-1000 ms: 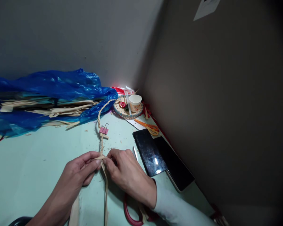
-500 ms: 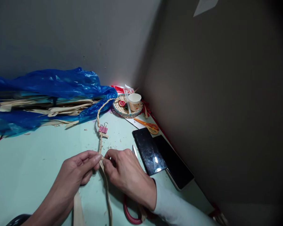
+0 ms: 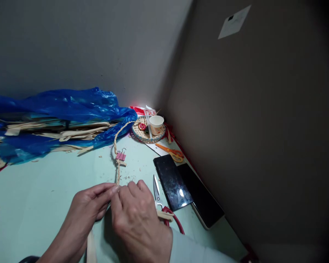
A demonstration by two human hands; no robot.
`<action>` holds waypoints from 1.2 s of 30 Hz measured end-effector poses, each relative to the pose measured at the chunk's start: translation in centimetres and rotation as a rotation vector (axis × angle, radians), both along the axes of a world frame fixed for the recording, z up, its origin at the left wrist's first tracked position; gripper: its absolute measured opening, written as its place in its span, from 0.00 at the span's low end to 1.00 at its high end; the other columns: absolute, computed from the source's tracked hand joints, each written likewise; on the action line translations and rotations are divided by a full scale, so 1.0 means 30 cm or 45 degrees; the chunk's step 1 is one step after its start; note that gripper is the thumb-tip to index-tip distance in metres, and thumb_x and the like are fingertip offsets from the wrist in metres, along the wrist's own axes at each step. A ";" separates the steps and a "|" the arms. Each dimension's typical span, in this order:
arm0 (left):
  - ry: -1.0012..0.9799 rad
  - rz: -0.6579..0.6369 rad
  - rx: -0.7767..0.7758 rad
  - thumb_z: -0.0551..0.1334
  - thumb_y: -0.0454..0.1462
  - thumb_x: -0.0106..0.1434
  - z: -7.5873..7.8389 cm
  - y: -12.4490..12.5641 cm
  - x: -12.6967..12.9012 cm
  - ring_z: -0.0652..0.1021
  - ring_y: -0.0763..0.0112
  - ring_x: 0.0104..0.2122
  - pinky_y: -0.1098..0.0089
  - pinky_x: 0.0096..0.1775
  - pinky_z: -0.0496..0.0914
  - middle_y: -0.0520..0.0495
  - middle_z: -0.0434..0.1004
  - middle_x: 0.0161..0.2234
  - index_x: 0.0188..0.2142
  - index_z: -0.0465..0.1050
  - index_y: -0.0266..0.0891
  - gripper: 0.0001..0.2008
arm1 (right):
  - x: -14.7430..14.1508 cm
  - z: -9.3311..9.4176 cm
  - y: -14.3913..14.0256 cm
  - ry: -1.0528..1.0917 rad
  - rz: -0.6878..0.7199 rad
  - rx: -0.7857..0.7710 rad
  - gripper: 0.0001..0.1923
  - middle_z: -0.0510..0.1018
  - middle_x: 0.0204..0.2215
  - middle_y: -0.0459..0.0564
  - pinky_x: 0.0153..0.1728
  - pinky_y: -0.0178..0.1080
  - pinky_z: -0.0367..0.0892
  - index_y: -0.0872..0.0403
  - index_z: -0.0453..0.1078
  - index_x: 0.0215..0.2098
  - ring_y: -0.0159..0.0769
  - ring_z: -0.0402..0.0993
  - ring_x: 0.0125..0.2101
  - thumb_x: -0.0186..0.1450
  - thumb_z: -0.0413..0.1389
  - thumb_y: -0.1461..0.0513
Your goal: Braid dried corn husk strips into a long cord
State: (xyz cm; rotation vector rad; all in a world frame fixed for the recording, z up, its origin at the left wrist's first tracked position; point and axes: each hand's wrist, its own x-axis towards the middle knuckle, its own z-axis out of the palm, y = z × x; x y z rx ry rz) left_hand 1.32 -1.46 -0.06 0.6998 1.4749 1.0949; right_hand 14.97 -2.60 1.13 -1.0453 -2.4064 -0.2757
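Observation:
My left hand [image 3: 91, 208] and my right hand [image 3: 135, 215] meet over a thin tan braided cord [image 3: 117, 153], pinching its near end between their fingertips. The cord runs away from me across the pale green table [image 3: 38, 197] toward a blue plastic bag [image 3: 65, 106]. A pink binder clip [image 3: 121, 156] is clamped on the cord partway along. A flat tan strip [image 3: 91, 248] trails down under my left hand, and another strip end [image 3: 164, 215] sticks out to the right of my right hand.
Scissors with red handles [image 3: 164, 204] lie just right of my right hand. Beyond them lie two dark phones [image 3: 186, 186], orange scissors [image 3: 172, 152] and a woven tray [image 3: 142, 133] holding a paper cup [image 3: 156, 124]. Tan strips lie in the blue bag. Walls close in behind and right.
My right hand has shifted left and over the cord, now covering the loose strands, and the red-handled scissors beside it have come into view. The camera has tilted slightly.

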 end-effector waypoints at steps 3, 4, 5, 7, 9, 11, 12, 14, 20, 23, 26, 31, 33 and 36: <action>-0.064 0.048 -0.035 0.76 0.37 0.37 0.008 0.000 0.004 0.79 0.68 0.28 0.75 0.30 0.74 0.52 0.81 0.23 0.24 0.79 0.41 0.12 | -0.021 -0.008 0.004 -0.034 0.073 0.080 0.10 0.69 0.28 0.53 0.32 0.43 0.61 0.61 0.68 0.35 0.41 0.64 0.29 0.67 0.47 0.74; -0.088 0.040 -0.025 0.76 0.37 0.38 0.008 0.001 0.004 0.79 0.69 0.28 0.75 0.30 0.74 0.53 0.81 0.23 0.24 0.79 0.42 0.12 | -0.027 -0.008 0.005 -0.044 0.077 0.090 0.10 0.69 0.28 0.54 0.32 0.43 0.61 0.61 0.68 0.34 0.41 0.64 0.29 0.66 0.47 0.74; -0.111 0.024 -0.021 0.75 0.37 0.39 0.008 0.001 0.003 0.78 0.70 0.26 0.76 0.29 0.73 0.54 0.81 0.23 0.24 0.79 0.42 0.11 | -0.034 -0.009 0.004 -0.054 0.078 0.102 0.09 0.70 0.28 0.54 0.32 0.43 0.61 0.61 0.68 0.33 0.41 0.65 0.29 0.66 0.47 0.74; -0.158 -0.017 -0.021 0.75 0.37 0.41 0.006 0.002 0.000 0.76 0.74 0.23 0.78 0.28 0.72 0.55 0.81 0.22 0.25 0.79 0.42 0.10 | -0.049 -0.010 -0.005 -0.087 0.081 0.133 0.09 0.70 0.28 0.54 0.31 0.43 0.61 0.62 0.69 0.34 0.42 0.66 0.29 0.64 0.48 0.74; -0.187 -0.039 -0.022 0.75 0.37 0.41 0.006 0.001 -0.005 0.75 0.75 0.23 0.79 0.28 0.71 0.55 0.80 0.22 0.25 0.79 0.41 0.11 | -0.059 -0.004 -0.017 -0.130 0.104 0.140 0.09 0.72 0.28 0.56 0.31 0.44 0.63 0.65 0.71 0.35 0.43 0.67 0.29 0.63 0.49 0.74; -0.189 -0.022 -0.028 0.76 0.37 0.40 0.009 0.000 -0.013 0.77 0.74 0.24 0.79 0.28 0.71 0.54 0.81 0.22 0.25 0.79 0.40 0.12 | -0.049 0.022 -0.020 -0.133 0.082 0.033 0.09 0.75 0.30 0.58 0.34 0.45 0.65 0.66 0.73 0.38 0.44 0.70 0.31 0.64 0.51 0.73; -0.183 -0.014 -0.031 0.76 0.38 0.40 0.011 -0.001 -0.017 0.77 0.74 0.23 0.79 0.26 0.71 0.54 0.81 0.22 0.26 0.79 0.40 0.12 | -0.034 0.044 -0.014 -0.107 0.076 -0.101 0.08 0.77 0.32 0.58 0.35 0.44 0.65 0.66 0.74 0.40 0.44 0.71 0.32 0.65 0.53 0.72; -0.180 -0.016 -0.048 0.77 0.39 0.42 0.017 -0.003 -0.027 0.77 0.73 0.22 0.78 0.24 0.70 0.52 0.82 0.22 0.28 0.80 0.39 0.13 | 0.015 0.101 0.019 0.033 0.037 -0.533 0.09 0.80 0.34 0.56 0.36 0.40 0.65 0.62 0.75 0.43 0.41 0.73 0.33 0.68 0.57 0.65; -0.164 -0.117 -0.034 0.75 0.42 0.49 0.028 -0.004 -0.049 0.75 0.80 0.18 0.82 0.21 0.66 0.52 0.82 0.23 0.29 0.80 0.37 0.12 | 0.119 0.139 0.169 0.589 0.165 -1.186 0.14 0.80 0.31 0.48 0.36 0.32 0.62 0.58 0.77 0.37 0.32 0.73 0.33 0.72 0.53 0.58; -0.231 -0.144 -0.009 0.76 0.41 0.46 0.026 -0.003 -0.051 0.79 0.74 0.22 0.79 0.26 0.72 0.53 0.82 0.23 0.31 0.80 0.38 0.14 | 0.079 0.059 0.177 0.695 0.363 -1.548 0.09 0.78 0.30 0.46 0.37 0.32 0.64 0.56 0.73 0.37 0.33 0.75 0.33 0.71 0.52 0.61; -0.221 -0.141 -0.023 0.76 0.40 0.45 0.025 -0.004 -0.051 0.82 0.69 0.25 0.74 0.30 0.75 0.51 0.84 0.25 0.34 0.80 0.39 0.16 | 0.035 0.008 0.153 0.783 0.328 -1.666 0.09 0.71 0.25 0.42 0.32 0.31 0.63 0.55 0.66 0.33 0.30 0.72 0.26 0.72 0.50 0.61; -0.110 -0.118 -0.024 0.75 0.41 0.45 0.033 -0.011 -0.047 0.82 0.67 0.26 0.72 0.29 0.74 0.51 0.83 0.25 0.35 0.78 0.40 0.17 | 0.019 0.012 0.131 0.761 0.162 -1.411 0.11 0.66 0.25 0.41 0.30 0.32 0.56 0.54 0.64 0.30 0.29 0.62 0.27 0.72 0.51 0.62; -0.079 -0.111 0.018 0.74 0.43 0.48 0.033 -0.018 -0.043 0.82 0.67 0.27 0.72 0.30 0.73 0.51 0.83 0.27 0.36 0.76 0.40 0.17 | 0.019 0.016 0.130 0.764 0.143 -1.378 0.10 0.66 0.25 0.42 0.31 0.32 0.55 0.55 0.65 0.30 0.29 0.61 0.28 0.71 0.51 0.63; 0.051 -0.123 0.121 0.70 0.46 0.53 0.029 -0.028 -0.039 0.79 0.70 0.24 0.74 0.26 0.69 0.55 0.81 0.26 0.42 0.72 0.43 0.19 | 0.016 0.014 0.125 0.775 0.124 -1.359 0.11 0.67 0.24 0.41 0.30 0.32 0.53 0.55 0.65 0.28 0.29 0.61 0.27 0.69 0.53 0.64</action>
